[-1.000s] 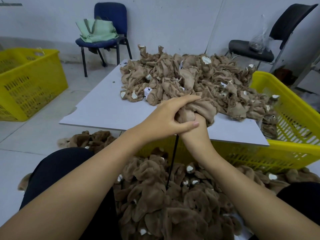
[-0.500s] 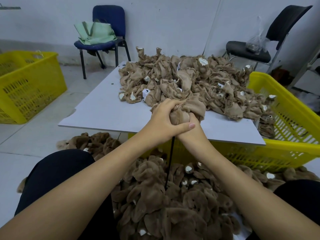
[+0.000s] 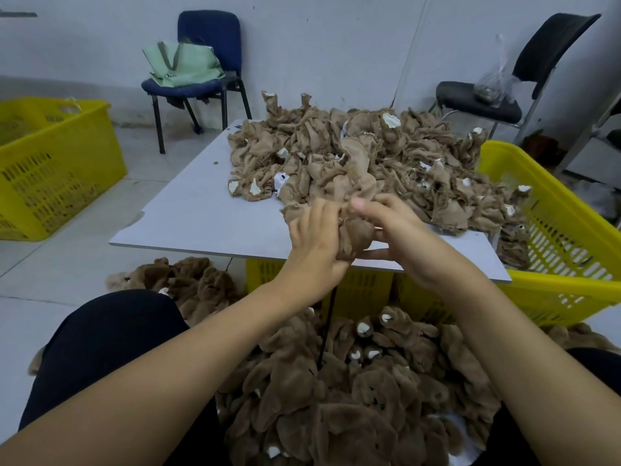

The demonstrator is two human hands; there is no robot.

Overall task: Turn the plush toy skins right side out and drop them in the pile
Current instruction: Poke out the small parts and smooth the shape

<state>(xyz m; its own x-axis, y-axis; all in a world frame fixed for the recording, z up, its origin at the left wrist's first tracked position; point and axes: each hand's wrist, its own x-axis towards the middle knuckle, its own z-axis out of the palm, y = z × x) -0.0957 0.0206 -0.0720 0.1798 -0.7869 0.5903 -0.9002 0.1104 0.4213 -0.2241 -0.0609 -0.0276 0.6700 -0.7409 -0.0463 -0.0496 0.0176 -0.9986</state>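
Note:
Both my hands hold one brown plush skin (image 3: 357, 234) above the near edge of the white table (image 3: 201, 216). My left hand (image 3: 317, 245) grips its left side, and my right hand (image 3: 396, 230) pinches its top with the thumb up. A furry brown bulge shows between them, with pale inside-out fabric trailing up behind. A heap of inside-out tan skins (image 3: 386, 163) covers the far right of the table. A pile of turned furry skins (image 3: 353, 391) lies on the floor between my knees. A thin black rod (image 3: 327, 326) stands upright below my hands.
A yellow crate (image 3: 551, 237) sits under and right of the table, another yellow crate (image 3: 57, 163) at the left. A blue chair (image 3: 198, 75) with a green bag and a black chair (image 3: 524, 72) stand by the wall. More furry skins (image 3: 188, 280) lie left of the table.
My hands have come apart and lifted from the clasped grip. The right hand rose from under the skin to its top, and a furry brown part now bulges out between them.

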